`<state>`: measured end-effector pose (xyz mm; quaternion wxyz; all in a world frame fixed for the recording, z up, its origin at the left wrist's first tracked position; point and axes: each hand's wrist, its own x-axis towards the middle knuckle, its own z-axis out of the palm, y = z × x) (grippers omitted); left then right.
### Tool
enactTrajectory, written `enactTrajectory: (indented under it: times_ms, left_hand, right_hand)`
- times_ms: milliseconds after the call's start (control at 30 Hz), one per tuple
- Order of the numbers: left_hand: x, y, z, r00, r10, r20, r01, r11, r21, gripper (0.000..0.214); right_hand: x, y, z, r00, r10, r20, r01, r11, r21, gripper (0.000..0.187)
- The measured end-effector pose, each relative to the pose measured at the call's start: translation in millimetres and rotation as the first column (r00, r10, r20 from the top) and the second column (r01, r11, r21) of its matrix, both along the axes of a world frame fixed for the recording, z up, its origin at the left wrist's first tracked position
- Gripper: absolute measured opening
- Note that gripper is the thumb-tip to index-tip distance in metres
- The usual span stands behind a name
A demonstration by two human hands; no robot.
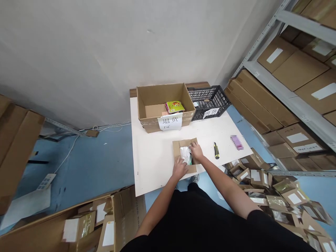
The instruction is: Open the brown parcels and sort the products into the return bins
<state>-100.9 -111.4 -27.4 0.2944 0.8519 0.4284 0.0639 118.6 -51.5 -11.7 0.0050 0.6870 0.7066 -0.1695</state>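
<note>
A small cardboard box (177,148) with its flaps folded out stands near the front edge of the white table. Inside it lies a white plastic package (185,152), with a bit of green showing at its lower right. My left hand (180,168) reaches over the box's near left side, its bent fingers on the package. From the right, my right hand (196,151) grips the package's upper edge with curled fingers; some fingertips are hidden inside the box. A black and yellow utility knife (216,150) lies to the right of the box.
At the table's (149,157) back stand a large carton (147,122) holding booklets (174,106) and a black plastic crate (223,103). A pixelated purple item (237,142) lies at right. Opened boxes (283,199) crowd the floor beside loaded shelves (275,78); another big carton (128,213) stands at left.
</note>
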Motion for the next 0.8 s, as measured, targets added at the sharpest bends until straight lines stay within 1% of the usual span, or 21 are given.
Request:
enactTrajectory:
  times_ms: [67, 167, 233, 300, 333, 400, 433, 500, 567, 600, 633, 700, 767, 800]
  left_hand:
    - [-1.5, -11.3, -6.6, 0.999, 0.041, -0.026, -0.040, 0.999, 0.022, 0.034]
    - [-1.5, -22.1, -15.0, 0.997, 0.072, -0.027, -0.071, 0.996, 0.046, 0.028]
    - [-1.2, -24.7, -19.0, 0.996, 0.092, -0.019, -0.091, 0.994, 0.061, 0.022]
    - [-1.5, -25.0, -22.3, 0.996, 0.093, -0.006, -0.092, 0.993, 0.073, 0.016]
    - [-1.9, -25.0, -23.9, 0.997, 0.083, 0.003, -0.083, 0.994, 0.077, 0.013]
    - [-3.5, -25.8, -27.2, 0.999, 0.052, 0.017, -0.053, 0.995, 0.080, 0.010]
    - [-4.7, -26.7, -28.9, 0.999, 0.040, 0.021, -0.041, 0.996, 0.078, 0.010]
    - [-7.8, -29.7, -32.6, 0.999, 0.042, 0.021, -0.043, 0.997, 0.069, 0.010]
    - [-11.6, -33.3, -35.9, 0.996, 0.085, 0.024, -0.086, 0.995, 0.058, 0.011]
    - [-13.5, -34.9, -37.2, 0.993, 0.112, 0.028, -0.113, 0.992, 0.053, 0.011]
    - [-15.1, -36.1, -38.3, 0.990, 0.135, 0.035, -0.137, 0.989, 0.049, 0.011]
    - [-17.2, -37.4, -40.0, 0.985, 0.162, 0.053, -0.164, 0.986, 0.040, 0.011]
    - [-17.6, -37.8, -41.4, 0.985, 0.158, 0.073, -0.161, 0.986, 0.031, 0.009]
    - [-17.4, -38.0, -42.2, 0.984, 0.158, 0.084, -0.161, 0.986, 0.031, 0.009]
  right_hand:
    - [-8.8, 8.3, -2.4, 0.999, 0.033, 0.041, -0.032, 0.999, -0.037, 0.040]
    - [-14.4, 11.1, -4.3, 0.998, 0.043, 0.055, -0.040, 0.997, -0.060, 0.045]
    - [-14.7, 7.8, -3.4, 0.998, 0.043, 0.041, -0.042, 0.999, -0.032, 0.053]
    - [-15.3, 5.9, -1.3, 0.999, 0.035, 0.024, -0.036, 0.999, 0.029, 0.065]
    - [-16.3, 7.2, -0.2, 0.999, 0.027, 0.016, -0.028, 0.998, 0.061, 0.070]
    - [-20.3, 16.6, 1.4, 1.000, 0.007, 0.003, -0.008, 0.995, 0.095, 0.074]
    - [-23.2, 24.4, 1.7, 1.000, -0.004, 0.000, 0.004, 0.996, 0.089, 0.074]
    - [-30.0, 43.3, 1.1, 0.999, -0.032, 0.003, 0.032, 0.999, 0.021, 0.073]
    - [-36.9, 59.5, -0.8, 0.998, -0.063, 0.011, 0.064, 0.996, -0.067, 0.072]
    - [-39.8, 63.8, -2.2, 0.997, -0.078, 0.005, 0.079, 0.994, -0.082, 0.071]
    - [-42.1, 64.7, -3.8, 0.995, -0.095, -0.012, 0.094, 0.994, -0.059, 0.071]
    - [-45.2, 54.5, -7.9, 0.990, -0.119, -0.082, 0.125, 0.989, 0.078, 0.069]
    - [-46.9, 31.0, -13.6, 0.981, -0.109, -0.164, 0.143, 0.966, 0.214, 0.062]
    - [-47.7, 16.5, -17.3, 0.976, -0.102, -0.192, 0.148, 0.958, 0.245, 0.058]
